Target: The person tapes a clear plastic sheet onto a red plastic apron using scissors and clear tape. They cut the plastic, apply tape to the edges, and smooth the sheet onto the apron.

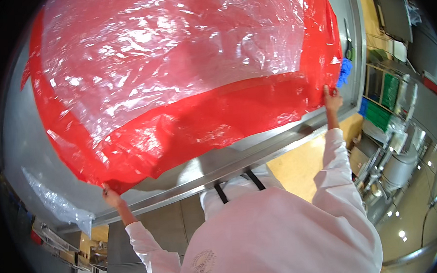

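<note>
A large red plastic sheet (227, 114) lies spread over a steel table, with a clear, wrinkled plastic film (174, 50) on top of it. Red borders show around the film on the left, right and near sides. My left hand (112, 195) pinches the sheet's near left corner by the table's front edge. At the near right corner, my right hand (332, 99) grips the red plastic with its fingers closed. Both arms are stretched wide apart. The sheet's far edge runs out of view.
The steel table (147, 189) has a raised metal rim. A crumpled clear plastic bag (58, 199) lies at its left, partly over the edge. Along the right rim are a blue crumpled glove-like item (344, 72) and a dark-handled tool (348, 48). Green crates (390, 92) and metal equipment stand at right.
</note>
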`<state>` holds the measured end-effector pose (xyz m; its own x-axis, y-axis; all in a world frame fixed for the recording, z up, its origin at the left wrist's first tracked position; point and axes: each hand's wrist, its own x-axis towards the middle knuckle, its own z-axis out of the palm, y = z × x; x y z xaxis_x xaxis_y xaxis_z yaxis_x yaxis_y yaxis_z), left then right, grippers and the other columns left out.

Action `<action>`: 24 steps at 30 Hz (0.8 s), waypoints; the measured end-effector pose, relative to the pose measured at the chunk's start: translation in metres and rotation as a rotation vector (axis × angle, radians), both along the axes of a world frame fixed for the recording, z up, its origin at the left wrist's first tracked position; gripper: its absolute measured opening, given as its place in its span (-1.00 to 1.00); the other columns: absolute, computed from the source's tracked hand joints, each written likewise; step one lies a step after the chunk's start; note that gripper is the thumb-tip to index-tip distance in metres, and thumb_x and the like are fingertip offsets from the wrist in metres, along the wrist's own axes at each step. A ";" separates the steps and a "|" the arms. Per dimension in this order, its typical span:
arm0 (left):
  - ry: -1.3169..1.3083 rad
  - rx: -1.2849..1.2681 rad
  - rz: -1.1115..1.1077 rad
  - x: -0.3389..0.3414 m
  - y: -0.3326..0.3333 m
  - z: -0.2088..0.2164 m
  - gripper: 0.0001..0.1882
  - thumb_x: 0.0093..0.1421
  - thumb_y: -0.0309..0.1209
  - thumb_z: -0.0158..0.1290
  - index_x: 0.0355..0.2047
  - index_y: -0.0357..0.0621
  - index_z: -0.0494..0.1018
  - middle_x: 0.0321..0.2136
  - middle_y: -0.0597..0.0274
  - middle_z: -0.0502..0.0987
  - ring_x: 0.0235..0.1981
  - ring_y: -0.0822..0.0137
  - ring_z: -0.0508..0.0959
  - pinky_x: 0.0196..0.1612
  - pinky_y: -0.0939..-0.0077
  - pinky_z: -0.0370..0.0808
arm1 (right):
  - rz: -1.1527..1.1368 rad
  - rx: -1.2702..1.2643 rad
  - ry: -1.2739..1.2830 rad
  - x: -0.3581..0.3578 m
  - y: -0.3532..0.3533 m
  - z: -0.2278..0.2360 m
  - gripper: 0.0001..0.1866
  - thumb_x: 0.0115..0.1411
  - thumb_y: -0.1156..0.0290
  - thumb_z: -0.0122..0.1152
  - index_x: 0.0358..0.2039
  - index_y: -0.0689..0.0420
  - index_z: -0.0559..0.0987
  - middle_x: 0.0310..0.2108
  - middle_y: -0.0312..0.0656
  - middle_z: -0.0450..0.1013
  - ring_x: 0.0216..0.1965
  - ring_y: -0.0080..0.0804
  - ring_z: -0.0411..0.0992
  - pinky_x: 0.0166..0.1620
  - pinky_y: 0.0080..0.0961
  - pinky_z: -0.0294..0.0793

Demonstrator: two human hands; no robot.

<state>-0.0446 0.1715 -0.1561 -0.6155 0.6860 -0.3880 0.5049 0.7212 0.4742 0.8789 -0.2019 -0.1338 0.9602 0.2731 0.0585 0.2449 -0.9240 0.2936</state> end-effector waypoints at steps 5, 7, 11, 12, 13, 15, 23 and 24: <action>-0.444 0.126 0.056 -0.023 -0.001 0.018 -0.84 0.29 -0.36 0.08 -0.30 -0.20 0.50 -0.27 0.14 0.60 -0.19 0.34 0.55 -0.03 0.41 0.48 | -0.153 0.452 0.220 0.024 -0.012 -0.008 -0.49 0.07 -0.12 0.38 -0.31 0.14 0.66 -0.42 -0.22 0.60 -0.38 -0.40 0.53 -0.22 -0.40 0.53; -0.777 0.219 0.185 -0.032 0.015 0.033 -0.83 0.31 -0.39 0.03 -0.18 -0.24 0.49 -0.17 0.09 0.59 -0.12 0.28 0.57 0.01 0.37 0.50 | -0.147 0.973 0.452 0.057 -0.041 -0.020 -0.64 0.16 0.12 0.37 -0.31 0.22 0.67 -0.31 -0.20 0.61 -0.25 -0.47 0.51 -0.14 -0.48 0.49; -0.957 0.209 0.193 -0.031 0.003 0.056 -0.65 0.35 -0.36 -0.03 0.06 -0.32 0.38 -0.03 0.07 0.54 0.00 0.24 0.54 0.11 0.30 0.45 | -0.299 1.171 0.844 0.114 -0.064 -0.001 -0.63 0.29 0.25 0.20 -0.03 0.25 0.56 -0.10 -0.14 0.56 -0.09 -0.38 0.50 0.04 -0.42 0.44; -0.926 0.175 0.137 -0.037 0.000 0.063 -0.63 0.36 -0.35 -0.03 0.08 -0.32 0.37 -0.01 0.08 0.54 0.02 0.25 0.53 0.14 0.28 0.43 | -0.432 1.396 1.174 0.100 -0.054 0.002 -0.53 0.31 0.23 0.18 0.13 0.25 0.44 0.07 -0.12 0.47 0.07 -0.32 0.43 0.16 -0.33 0.36; -0.912 0.132 0.087 -0.039 -0.001 0.066 -0.61 0.36 -0.33 -0.04 0.09 -0.33 0.35 0.00 0.09 0.53 0.04 0.25 0.52 0.16 0.27 0.41 | -0.385 1.335 1.254 0.094 -0.054 0.015 -0.41 0.30 0.21 0.18 0.23 0.25 0.31 0.18 -0.13 0.38 0.17 -0.28 0.36 0.24 -0.27 0.31; -0.978 0.123 0.041 -0.030 0.003 0.074 -0.58 0.37 -0.30 -0.03 0.12 -0.33 0.34 0.02 0.11 0.53 0.06 0.25 0.52 0.16 0.28 0.42 | -0.457 1.250 1.302 0.089 -0.059 0.034 -0.35 0.30 0.20 0.18 0.27 0.28 0.23 0.20 -0.11 0.35 0.19 -0.25 0.35 0.26 -0.21 0.31; -0.684 0.244 0.090 -0.023 0.001 0.053 -0.55 0.45 -0.18 -0.19 0.11 -0.29 0.37 -0.02 0.06 0.54 -0.06 0.22 0.57 0.01 0.28 0.50 | -0.350 1.174 1.165 0.095 -0.058 0.032 -0.38 0.26 0.29 0.22 0.28 0.19 0.27 0.17 -0.14 0.37 0.15 -0.24 0.38 0.19 -0.24 0.39; -0.572 0.253 0.104 -0.026 -0.001 0.044 -0.54 0.45 -0.17 -0.20 0.11 -0.30 0.37 -0.02 0.04 0.54 -0.08 0.22 0.58 -0.02 0.30 0.51 | -0.336 1.171 1.111 0.101 -0.057 0.025 -0.38 0.26 0.28 0.22 0.27 0.19 0.28 0.17 -0.14 0.38 0.14 -0.25 0.38 0.19 -0.26 0.39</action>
<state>-0.0704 0.1700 -0.1120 -0.4277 0.7472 -0.5087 0.0545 0.5830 0.8106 0.9800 -0.2593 -0.1092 0.6737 0.3626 -0.6439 -0.3987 -0.5553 -0.7298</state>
